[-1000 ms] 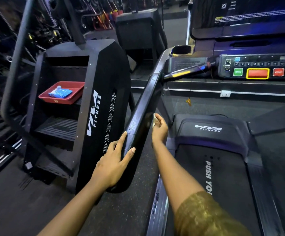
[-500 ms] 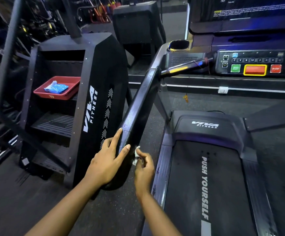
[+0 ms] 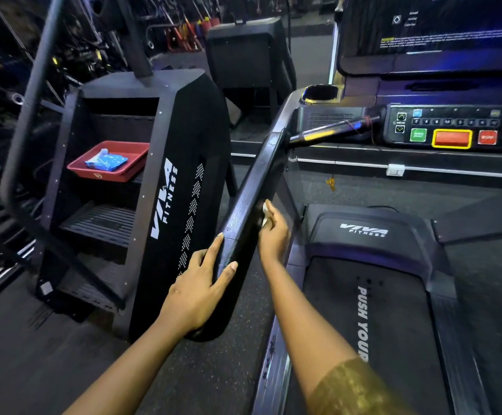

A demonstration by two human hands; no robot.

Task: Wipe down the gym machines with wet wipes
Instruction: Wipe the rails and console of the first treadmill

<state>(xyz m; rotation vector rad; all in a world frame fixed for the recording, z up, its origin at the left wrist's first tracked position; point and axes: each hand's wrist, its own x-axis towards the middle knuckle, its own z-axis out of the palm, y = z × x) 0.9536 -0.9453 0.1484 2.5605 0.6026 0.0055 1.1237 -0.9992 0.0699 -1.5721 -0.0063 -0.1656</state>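
Note:
A black treadmill handrail [image 3: 252, 199] slopes from the console down toward me. My left hand [image 3: 197, 292] grips its lower end, fingers and thumb wrapped over the top. My right hand [image 3: 273, 232] holds a small white wet wipe [image 3: 264, 212] against the rail's inner side, a little above the left hand; most of the wipe is hidden behind the rail and my fingers. The treadmill belt [image 3: 372, 324] with white lettering lies to the right.
A black stair-climber machine [image 3: 171, 187] stands close on the left, with a red tray [image 3: 114, 172] holding a blue wipes pack [image 3: 106, 161] on a step. The treadmill console [image 3: 453, 130] with coloured buttons is ahead right. More gym equipment fills the background.
My right hand dropped down the rail's inner side to near the left hand, then slid back up with the wipe. The left hand kept its grip.

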